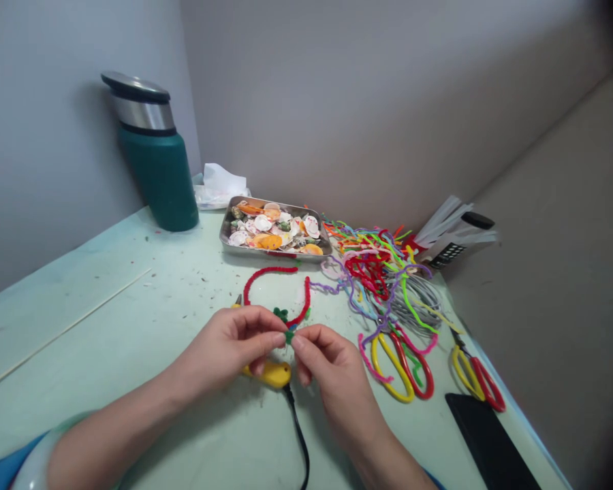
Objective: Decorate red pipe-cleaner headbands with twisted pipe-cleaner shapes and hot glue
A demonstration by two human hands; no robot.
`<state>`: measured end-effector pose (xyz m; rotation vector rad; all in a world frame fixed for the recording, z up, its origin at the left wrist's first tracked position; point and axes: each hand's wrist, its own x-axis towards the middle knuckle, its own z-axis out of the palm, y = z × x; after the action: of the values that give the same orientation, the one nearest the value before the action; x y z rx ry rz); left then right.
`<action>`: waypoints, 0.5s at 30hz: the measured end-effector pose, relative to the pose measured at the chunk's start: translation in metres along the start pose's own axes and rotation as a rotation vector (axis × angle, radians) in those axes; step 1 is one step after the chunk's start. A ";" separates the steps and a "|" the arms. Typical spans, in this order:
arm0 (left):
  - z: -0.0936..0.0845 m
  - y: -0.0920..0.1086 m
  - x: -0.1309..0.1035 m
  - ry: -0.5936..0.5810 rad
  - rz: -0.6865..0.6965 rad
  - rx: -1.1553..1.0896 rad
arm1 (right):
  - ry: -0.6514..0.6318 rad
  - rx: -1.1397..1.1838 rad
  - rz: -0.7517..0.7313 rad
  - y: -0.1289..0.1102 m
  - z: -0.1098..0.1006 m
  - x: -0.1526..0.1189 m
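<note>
Between both sets of fingertips is a small piece of dark green pipe cleaner (289, 337). My left hand (240, 340) pinches it from one side, thumb against forefinger. From the other side my right hand (332, 361) pinches it too. Just beyond the fingers lie a curled green pipe cleaner shape (280, 314) and a curved red pipe cleaner (272, 270); a second red length (306, 296) bends down toward my hands. Under my left hand, partly hidden, rests a yellow hot glue gun (276, 374) with a black cord (299, 429).
A metal tray (258, 253) of shells stands at the back, near a green bottle (161, 180) and white tissue (223, 182). Right are tangled pipe cleaners (368, 272), scissors (406, 367), more scissors (477, 378), a black flat object (485, 435) and glue sticks (447, 224). A thin stick (66, 328) lies left.
</note>
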<state>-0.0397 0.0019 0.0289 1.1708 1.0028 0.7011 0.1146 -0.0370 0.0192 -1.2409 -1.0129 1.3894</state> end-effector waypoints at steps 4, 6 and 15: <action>0.000 0.001 0.000 -0.001 0.000 0.049 | 0.005 -0.015 -0.022 -0.001 0.002 0.001; 0.000 0.001 -0.001 -0.003 0.001 0.070 | 0.005 -0.033 -0.044 0.000 0.002 0.001; -0.001 0.003 -0.005 -0.051 0.060 0.185 | -0.032 -0.128 -0.080 0.004 0.000 0.000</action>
<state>-0.0423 -0.0010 0.0326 1.3782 1.0092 0.6320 0.1140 -0.0373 0.0155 -1.2613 -1.1764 1.3031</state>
